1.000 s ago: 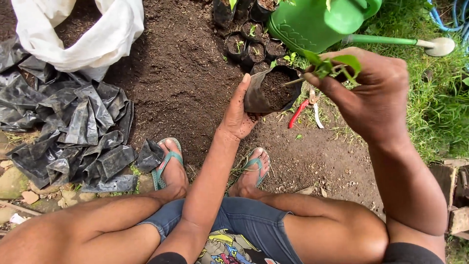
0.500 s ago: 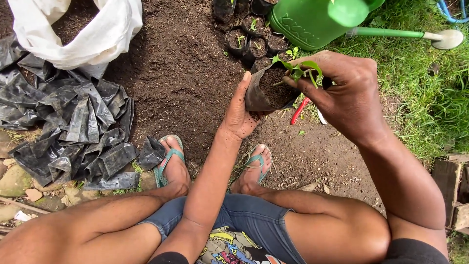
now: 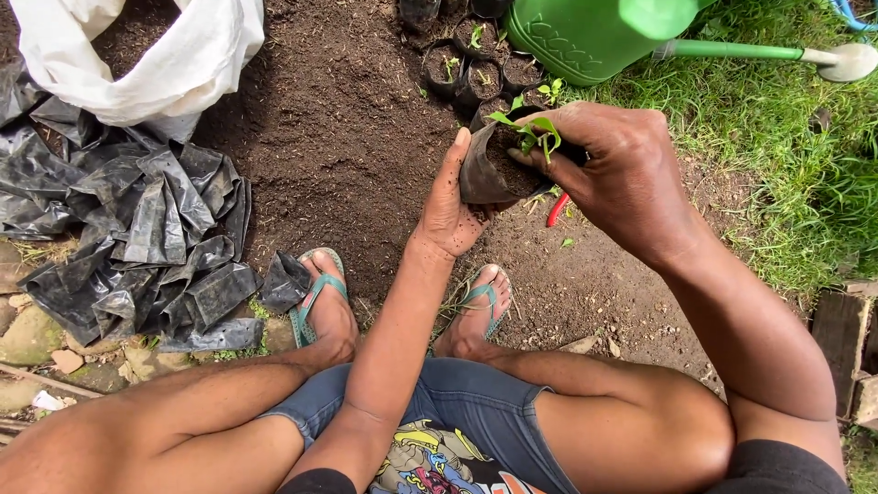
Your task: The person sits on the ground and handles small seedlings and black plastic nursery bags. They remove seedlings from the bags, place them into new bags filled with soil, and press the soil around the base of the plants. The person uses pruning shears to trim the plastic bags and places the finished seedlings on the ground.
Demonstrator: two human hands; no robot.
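Since a second ago the right hand (image 3: 622,174) has carried the green seedling (image 3: 526,133) leftward and down, from clear of the bag to its soil surface, and the red-handled pruners (image 3: 556,210) are now mostly hidden under that hand. From the head view, the only one here, the step in hand looks like setting the cutting into the small black grow bag (image 3: 489,169) filled with dark soil. The left hand (image 3: 448,206) is curled about the bag's near side, palm against the plastic and fingers wrapped behind, holding it tilted above the ground between the knees. The right hand is nearly closed, fingertips pinched on the seedling's stem with the leaves standing just over the bag's mouth; whether the stem has entered the soil cannot be told. By my reading the next move calls for pushing the stem straight down and firming soil around it while the left hand keeps the bag steady. Beyond the bag stand several filled grow bags (image 3: 476,69) with sprouts, beside a green watering can (image 3: 594,32) on the grass. A heap of empty black bags (image 3: 146,238) and a white sack (image 3: 155,55) lie to the left on the bare soil.
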